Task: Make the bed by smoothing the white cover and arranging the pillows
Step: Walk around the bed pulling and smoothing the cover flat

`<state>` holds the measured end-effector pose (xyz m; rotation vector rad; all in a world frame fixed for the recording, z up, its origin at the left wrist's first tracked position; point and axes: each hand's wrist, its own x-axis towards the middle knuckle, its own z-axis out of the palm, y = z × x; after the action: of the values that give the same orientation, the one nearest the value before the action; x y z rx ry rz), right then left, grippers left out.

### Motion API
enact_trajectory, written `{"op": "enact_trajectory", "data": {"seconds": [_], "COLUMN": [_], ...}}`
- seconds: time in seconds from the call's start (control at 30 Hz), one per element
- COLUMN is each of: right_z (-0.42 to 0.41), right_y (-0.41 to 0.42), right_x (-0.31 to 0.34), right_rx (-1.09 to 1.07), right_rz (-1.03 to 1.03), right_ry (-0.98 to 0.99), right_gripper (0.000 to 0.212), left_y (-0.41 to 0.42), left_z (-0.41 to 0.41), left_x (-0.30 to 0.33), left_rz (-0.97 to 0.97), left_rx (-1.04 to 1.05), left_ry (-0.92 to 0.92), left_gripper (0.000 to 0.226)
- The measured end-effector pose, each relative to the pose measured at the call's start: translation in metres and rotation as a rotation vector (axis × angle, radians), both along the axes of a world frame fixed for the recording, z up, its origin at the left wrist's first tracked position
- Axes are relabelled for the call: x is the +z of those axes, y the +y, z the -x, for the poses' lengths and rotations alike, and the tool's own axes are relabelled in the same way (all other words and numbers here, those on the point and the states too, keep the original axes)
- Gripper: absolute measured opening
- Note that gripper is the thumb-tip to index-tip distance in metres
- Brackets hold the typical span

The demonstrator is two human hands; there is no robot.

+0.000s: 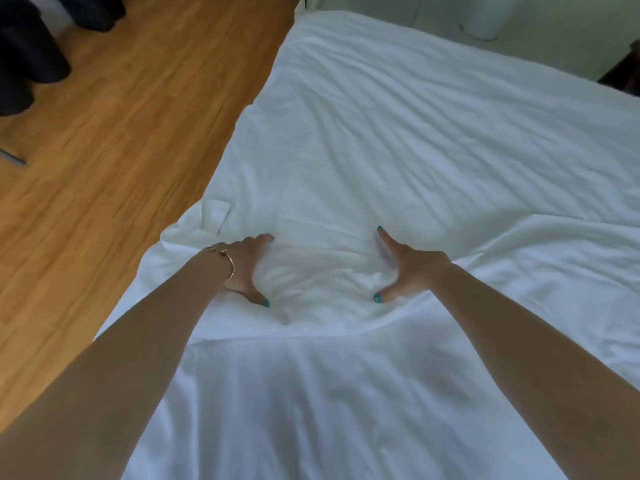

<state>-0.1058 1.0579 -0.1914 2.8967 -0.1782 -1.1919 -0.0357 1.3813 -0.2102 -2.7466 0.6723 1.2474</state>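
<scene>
A wrinkled white cover (415,133) spreads over the whole bed. My left hand (247,268), with a thin bracelet at the wrist, presses on the cover near the bed's left edge, thumb and fingers spread. My right hand (403,268) presses on the cover a short way to the right, index finger straight and thumb spread. A bunched ridge of fabric (322,271) lies between the two hands. A folded edge of the cover (242,336) crosses below them. No pillow is in view.
Wooden floor (121,150) runs along the bed's left side. Dark objects (27,60) stand on the floor at the top left. A pale wall with a white object (485,19) is beyond the far end, and dark furniture (623,74) at the right edge.
</scene>
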Motion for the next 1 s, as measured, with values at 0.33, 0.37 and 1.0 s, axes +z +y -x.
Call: {"op": "enact_trajectory", "data": {"seconds": [0.33,0.37,1.0], "right_z": [-0.043,-0.055,0.017], "right_y": [-0.041,-0.044,0.016], "right_x": [0.058,0.066,-0.062], "right_rx": [-0.092,-0.141,-0.268], "right_rz": [0.095,0.076,-0.092], "right_ry": [-0.063,-0.158,-0.237], "right_gripper": [0.047,0.045,0.07], "left_y": [0.039,0.037,-0.057], "left_z": [-0.048,-0.062,0.023], "left_x": [0.059,0.07,-0.059], "left_rz": [-0.211,-0.2,0.133], "left_rx": [-0.116,-0.089,0.402], "left_ry": [-0.439,-0.549,-0.336], "left_gripper": [0.051,0.046,0.079]}}
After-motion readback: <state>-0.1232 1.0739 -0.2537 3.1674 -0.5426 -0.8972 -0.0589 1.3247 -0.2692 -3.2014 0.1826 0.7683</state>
